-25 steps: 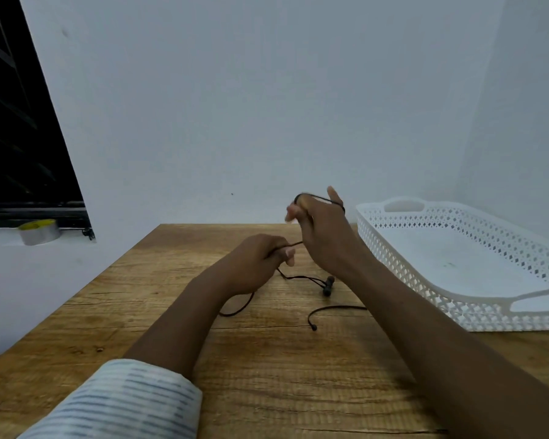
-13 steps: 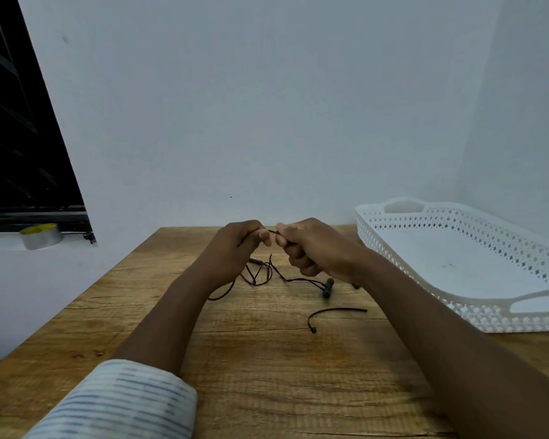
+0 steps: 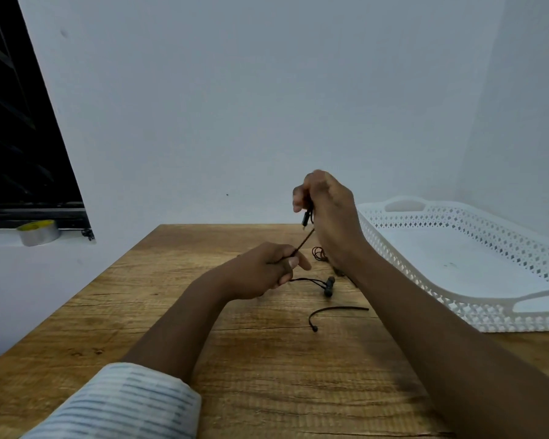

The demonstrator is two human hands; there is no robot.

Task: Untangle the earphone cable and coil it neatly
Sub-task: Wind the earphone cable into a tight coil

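head view: both hands (image 3: 260, 270) pinch the earphone cable (image 3: 303, 242) taut.

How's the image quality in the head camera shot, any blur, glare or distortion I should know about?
Head view: soft, even light with no glare; faint shadows lie under the forearms on the wooden table. The raised right hand and the earphone cable it pinches look slightly soft, as does the left hand. Wide-angle distortion leans the dark window and stretches the white tray near the frame edges.
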